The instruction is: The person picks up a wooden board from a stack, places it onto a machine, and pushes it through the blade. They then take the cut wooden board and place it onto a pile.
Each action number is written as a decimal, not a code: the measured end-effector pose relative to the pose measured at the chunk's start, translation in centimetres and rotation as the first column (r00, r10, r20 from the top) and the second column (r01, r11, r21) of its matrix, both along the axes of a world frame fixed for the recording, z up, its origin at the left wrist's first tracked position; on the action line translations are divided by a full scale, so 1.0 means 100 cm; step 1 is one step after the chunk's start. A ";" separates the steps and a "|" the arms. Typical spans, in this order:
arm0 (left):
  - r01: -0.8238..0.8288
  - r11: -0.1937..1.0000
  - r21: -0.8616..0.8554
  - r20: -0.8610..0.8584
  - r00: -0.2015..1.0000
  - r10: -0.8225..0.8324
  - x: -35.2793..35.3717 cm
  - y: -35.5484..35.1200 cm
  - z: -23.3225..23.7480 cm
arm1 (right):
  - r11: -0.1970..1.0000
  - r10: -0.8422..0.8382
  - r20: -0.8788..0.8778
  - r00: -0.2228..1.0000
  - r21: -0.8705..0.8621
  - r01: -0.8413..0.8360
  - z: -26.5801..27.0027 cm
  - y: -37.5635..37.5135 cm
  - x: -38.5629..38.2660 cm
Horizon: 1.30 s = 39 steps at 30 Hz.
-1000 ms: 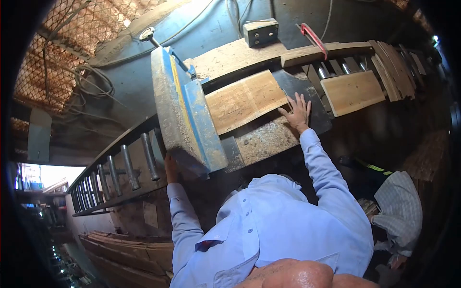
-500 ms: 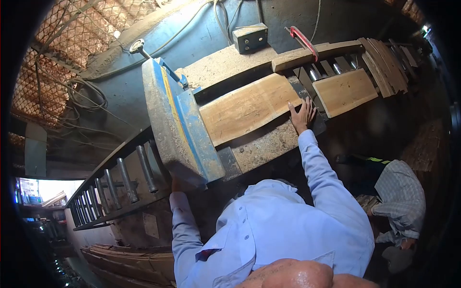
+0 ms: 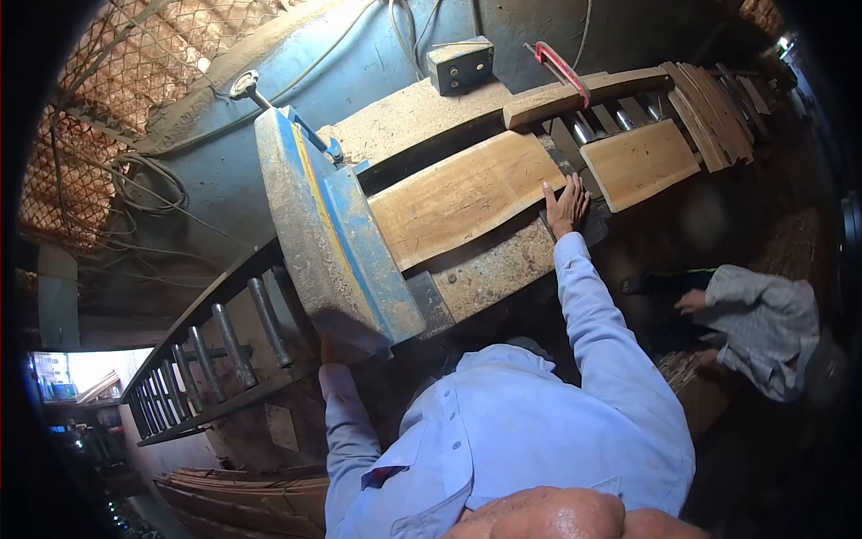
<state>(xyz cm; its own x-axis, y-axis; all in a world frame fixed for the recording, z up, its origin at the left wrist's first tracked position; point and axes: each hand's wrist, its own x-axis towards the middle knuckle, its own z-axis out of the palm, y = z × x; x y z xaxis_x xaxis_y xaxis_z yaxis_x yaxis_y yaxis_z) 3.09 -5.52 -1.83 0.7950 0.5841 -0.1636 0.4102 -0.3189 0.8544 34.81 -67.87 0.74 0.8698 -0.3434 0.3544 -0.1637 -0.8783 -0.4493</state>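
Note:
A planed-looking wooden board [image 3: 462, 199] lies on the dusty bed of a blue woodworking machine [image 3: 346, 216], its left end against the machine's hood. My right hand [image 3: 567, 205] rests at the board's right end, fingers stretched out and spread, thumb side near the board's edge. My left hand [image 3: 331, 350] is down beside the lower end of the hood; only the part near the wrist shows and its fingers are hidden. A second, shorter board [image 3: 639, 163] lies further right, over the rollers.
Sawdust covers the ledge [image 3: 413, 121] behind the bed. A control box [image 3: 461, 67] and a red clamp [image 3: 561, 72] sit at the back. Thin wood strips [image 3: 709, 117] are stacked right. A roller stand [image 3: 224, 346] extends left. Another person [image 3: 763, 328] bends at the right.
The view has shifted slightly. My right hand has shifted a little to the right along the board's end. The other person has moved right, with a hand now visible.

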 end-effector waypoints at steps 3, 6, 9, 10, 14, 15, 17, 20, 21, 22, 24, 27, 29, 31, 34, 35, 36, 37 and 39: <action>0.009 1.000 -0.003 0.020 1.000 -0.009 0.014 0.022 0.017 | 1.000 -0.020 0.006 1.000 -0.022 0.020 0.000 0.001 -0.002; -0.085 0.970 -0.229 0.259 0.955 0.144 -0.005 0.000 0.076 | 0.999 -0.023 0.002 1.000 -0.045 0.023 0.000 0.002 0.000; -0.116 0.888 -0.446 0.479 0.807 0.346 -0.076 0.001 0.089 | 1.000 -0.015 0.006 1.000 -0.027 0.015 0.002 0.003 -0.003; -0.278 0.850 -0.447 0.484 0.724 0.491 -0.100 0.003 0.086 | 1.000 -0.018 0.019 1.000 -0.016 0.018 0.002 0.004 -0.001; -0.712 0.544 -0.444 0.186 0.520 0.834 -0.225 0.004 -0.023 | 1.000 -0.024 0.076 0.997 0.022 0.023 -0.012 0.000 0.005; -0.454 0.799 0.394 -0.047 0.858 0.511 -0.247 -0.015 -0.041 | 1.000 0.000 0.070 0.998 -0.010 0.001 -0.011 -0.002 0.004; 0.410 0.613 0.675 -0.660 0.707 0.254 -0.276 -0.077 -0.076 | 0.999 0.000 -0.003 1.000 0.033 0.000 0.014 0.005 0.000; 0.425 0.668 0.611 -0.619 0.783 0.067 -0.296 -0.126 -0.094 | 0.999 0.005 0.070 0.998 0.031 -0.008 0.003 0.002 0.003; 0.369 0.736 0.567 -0.619 0.781 0.085 -0.300 -0.137 -0.088 | 0.999 0.000 0.016 1.000 0.049 -0.001 0.008 0.004 0.001; 0.314 0.796 0.517 -0.618 0.780 0.094 -0.300 -0.148 -0.082 | 0.999 -0.003 -0.002 1.000 0.041 0.004 0.011 0.005 0.000; 0.214 0.892 0.399 -0.618 0.781 0.089 -0.302 -0.164 -0.091 | 0.999 -0.001 -0.017 1.000 0.033 0.002 0.012 0.006 0.001; 0.101 0.976 0.191 -0.611 0.791 0.037 -0.285 -0.194 -0.111 | 0.999 -0.027 -0.010 1.000 0.016 0.027 0.005 0.005 0.002; 0.045 0.998 0.036 -0.601 0.799 -0.015 -0.257 -0.229 -0.147 | 0.998 -0.013 0.006 1.000 0.056 0.013 0.009 0.006 0.001; 0.089 0.988 0.126 -0.513 0.859 -0.012 -0.284 -0.220 -0.154 | 0.999 -0.009 0.002 1.000 0.049 0.008 0.011 0.006 -0.001; 0.104 0.982 0.155 -0.456 0.890 -0.023 -0.253 -0.188 -0.148 | 1.000 0.004 0.049 0.999 0.012 -0.004 0.013 0.007 -0.002; 0.066 0.993 0.095 -0.507 0.862 -0.009 -0.245 -0.181 -0.146 | 1.000 -0.006 0.066 0.998 -0.004 0.007 0.009 0.006 0.000; 0.095 0.989 0.115 -0.530 0.848 -0.020 -0.240 -0.176 -0.150 | 1.000 0.004 0.060 0.998 0.029 -0.006 0.009 0.004 0.000; 0.146 0.983 0.108 -0.526 0.848 -0.068 -0.225 -0.171 -0.147 | 0.998 0.016 0.054 0.998 0.063 -0.020 0.009 0.003 0.000; 0.585 0.750 0.309 -0.634 0.714 -0.296 -0.200 -0.173 -0.139 | 1.000 -0.013 0.057 0.998 0.029 0.012 0.011 0.006 -0.002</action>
<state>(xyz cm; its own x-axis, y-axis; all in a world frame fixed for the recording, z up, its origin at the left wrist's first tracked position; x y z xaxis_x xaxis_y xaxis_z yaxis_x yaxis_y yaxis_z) -16.90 -22.80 -15.72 0.8465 0.3000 -0.4397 0.4350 -0.8660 0.2467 34.59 -67.28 1.82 0.8439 -0.3650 0.3932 -0.1480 -0.8629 -0.4833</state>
